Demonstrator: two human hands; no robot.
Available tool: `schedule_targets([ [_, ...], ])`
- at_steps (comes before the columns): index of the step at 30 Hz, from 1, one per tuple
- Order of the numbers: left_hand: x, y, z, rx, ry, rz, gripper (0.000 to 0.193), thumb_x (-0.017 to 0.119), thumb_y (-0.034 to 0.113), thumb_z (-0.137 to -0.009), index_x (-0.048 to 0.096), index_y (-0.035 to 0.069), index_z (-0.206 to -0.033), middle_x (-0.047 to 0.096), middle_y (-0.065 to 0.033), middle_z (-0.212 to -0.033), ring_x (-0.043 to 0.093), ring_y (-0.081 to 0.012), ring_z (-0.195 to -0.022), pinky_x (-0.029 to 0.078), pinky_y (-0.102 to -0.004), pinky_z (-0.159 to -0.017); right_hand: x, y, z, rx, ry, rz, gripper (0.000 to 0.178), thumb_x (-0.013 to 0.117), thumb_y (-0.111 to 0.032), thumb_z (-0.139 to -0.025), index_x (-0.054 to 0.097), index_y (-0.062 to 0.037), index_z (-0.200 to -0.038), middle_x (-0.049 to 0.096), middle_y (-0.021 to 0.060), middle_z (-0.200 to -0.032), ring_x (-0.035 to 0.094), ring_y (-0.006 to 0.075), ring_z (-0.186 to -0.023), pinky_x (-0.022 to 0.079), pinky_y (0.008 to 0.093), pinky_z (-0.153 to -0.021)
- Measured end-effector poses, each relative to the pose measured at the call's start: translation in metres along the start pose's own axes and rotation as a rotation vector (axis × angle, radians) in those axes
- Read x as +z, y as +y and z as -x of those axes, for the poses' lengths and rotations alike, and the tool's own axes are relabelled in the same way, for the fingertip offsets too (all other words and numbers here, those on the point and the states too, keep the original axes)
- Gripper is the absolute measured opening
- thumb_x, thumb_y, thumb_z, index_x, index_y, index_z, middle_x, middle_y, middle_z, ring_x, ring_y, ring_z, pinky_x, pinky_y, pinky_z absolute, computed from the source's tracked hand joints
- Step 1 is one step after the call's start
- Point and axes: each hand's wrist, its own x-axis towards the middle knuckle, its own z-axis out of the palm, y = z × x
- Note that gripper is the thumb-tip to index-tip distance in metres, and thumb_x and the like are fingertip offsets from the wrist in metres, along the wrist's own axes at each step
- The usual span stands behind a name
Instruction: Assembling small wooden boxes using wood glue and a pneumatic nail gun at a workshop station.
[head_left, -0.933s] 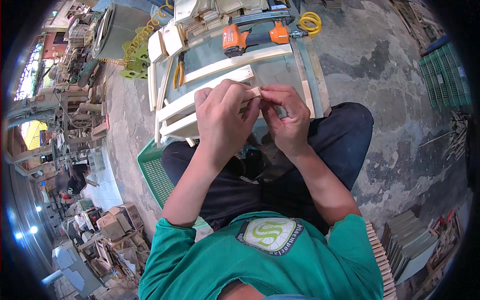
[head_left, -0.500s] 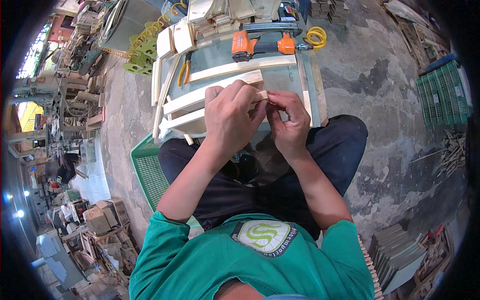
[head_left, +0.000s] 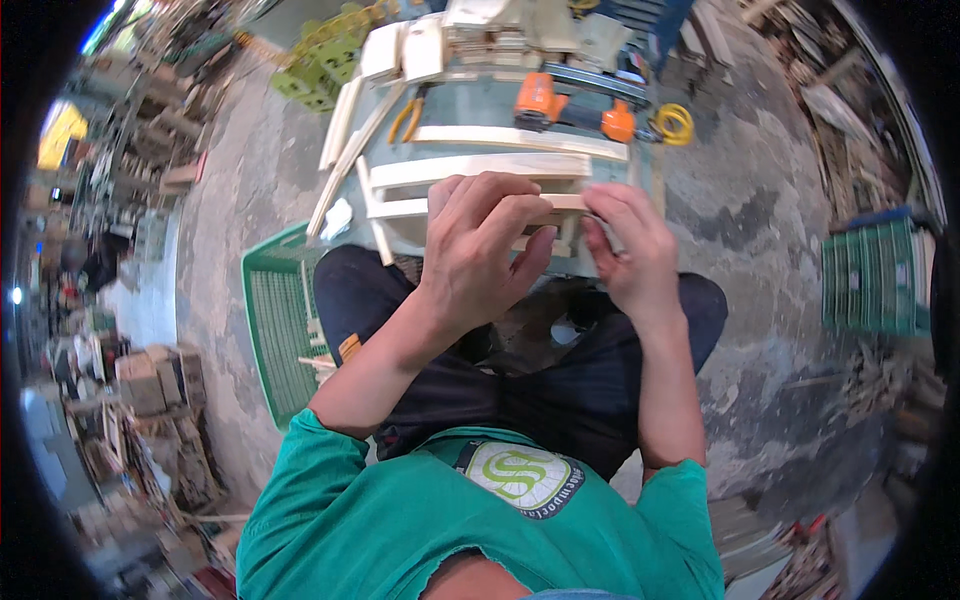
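Several pale wooden strips lie roughly parallel on a small worktable (head_left: 480, 108). My left hand (head_left: 480, 245) is curled over the nearer wooden strip (head_left: 398, 208), its fingers on the wood and its thumb lower down. At that strip's right end, my right hand (head_left: 632, 245) has curled, slightly blurred fingers. Whatever lies between its fingertips is too small to make out. Just beyond the hands is a wider strip (head_left: 480, 168), with a thinner strip (head_left: 520, 141) behind it. A thin stick (head_left: 375, 215) crosses by their left ends.
At the table's back lie an orange-and-black nail gun (head_left: 575, 108) with a yellow hose (head_left: 672, 124), yellow-handled pliers (head_left: 407, 118) and stacked wood pieces (head_left: 490, 40). A green basket (head_left: 270, 330) stands at my left knee, green crates (head_left: 870, 275) far right.
My hands have drawn apart; the right one has shifted rightward from the left. The whole view has turned, so the table sits further right. The nearer strip shows more between my hands.
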Motion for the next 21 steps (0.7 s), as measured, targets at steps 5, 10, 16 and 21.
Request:
schedule_targets([
  [5, -0.063, -0.044, 0.040, -0.305, 0.191, -0.190, 0.020, 0.072, 0.003, -0.083, 0.067, 0.002, -0.102, 0.070, -0.0132, -0.097, 0.069, -0.0291, -0.090, 0.054, -0.0360, -0.082, -0.002, -0.004, -0.007, 0.066, -0.079, 0.061, 0.024, 0.072, 0.005, -0.086, 0.073, -0.0022, -0.109, 0.072, 0.0139, -0.109, 0.072, 0.0287, -0.097, 0.057, 0.0358, -0.086],
  [10, -0.102, -0.084, 0.071, -0.490, 0.082, -0.035, 0.028, 0.076, 0.006, -0.083, 0.067, 0.002, -0.110, 0.069, -0.0137, -0.099, 0.070, -0.0256, -0.088, 0.056, -0.0367, -0.077, 0.000, -0.007, -0.006, 0.041, -0.104, 0.072, 0.021, 0.073, 0.006, -0.087, 0.074, -0.0012, -0.107, 0.073, 0.0151, -0.107, 0.072, 0.0262, -0.096, 0.055, 0.0326, -0.086],
  [16, -0.101, -0.097, 0.076, -0.479, -0.132, 0.153, 0.031, 0.073, -0.003, -0.086, 0.070, 0.005, -0.115, 0.070, -0.0094, -0.106, 0.071, -0.0204, -0.092, 0.058, -0.0340, -0.083, 0.002, -0.006, -0.005, 0.065, -0.083, 0.098, 0.021, 0.073, 0.004, -0.088, 0.074, -0.0010, -0.108, 0.073, 0.0147, -0.106, 0.072, 0.0238, -0.096, 0.056, 0.0328, -0.086],
  [21, -0.098, -0.107, 0.078, -0.465, -0.121, 0.207, 0.028, 0.072, -0.003, -0.087, 0.070, 0.005, -0.114, 0.070, -0.0090, -0.106, 0.071, -0.0200, -0.092, 0.059, -0.0322, -0.081, 0.002, -0.003, -0.006, 0.113, -0.091, 0.046, 0.021, 0.074, 0.004, -0.089, 0.074, -0.0013, -0.109, 0.073, 0.0142, -0.105, 0.070, 0.0210, -0.092, 0.056, 0.0312, -0.081],
])
